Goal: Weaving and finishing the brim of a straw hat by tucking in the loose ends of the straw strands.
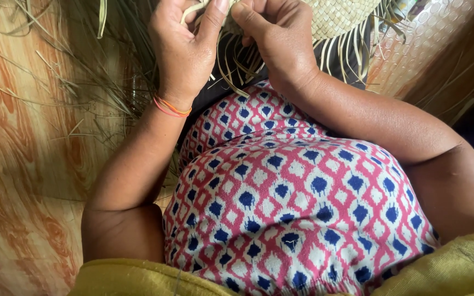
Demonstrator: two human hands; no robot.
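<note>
Both your grips are pinched on the woven mat (341, 16): left hand (185, 46) and right hand (281, 41) clamp pale straw strips (237, 68) at its frayed edge, above your lap.

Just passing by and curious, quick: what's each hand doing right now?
Left hand: closed, pinching pale straw strips at the edge of the woven mat.
Right hand: closed, fingers pinching the same woven edge.

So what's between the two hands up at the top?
In the head view, pale dried straw strips run between the left hand and right hand, joining the woven straw mat.
</note>
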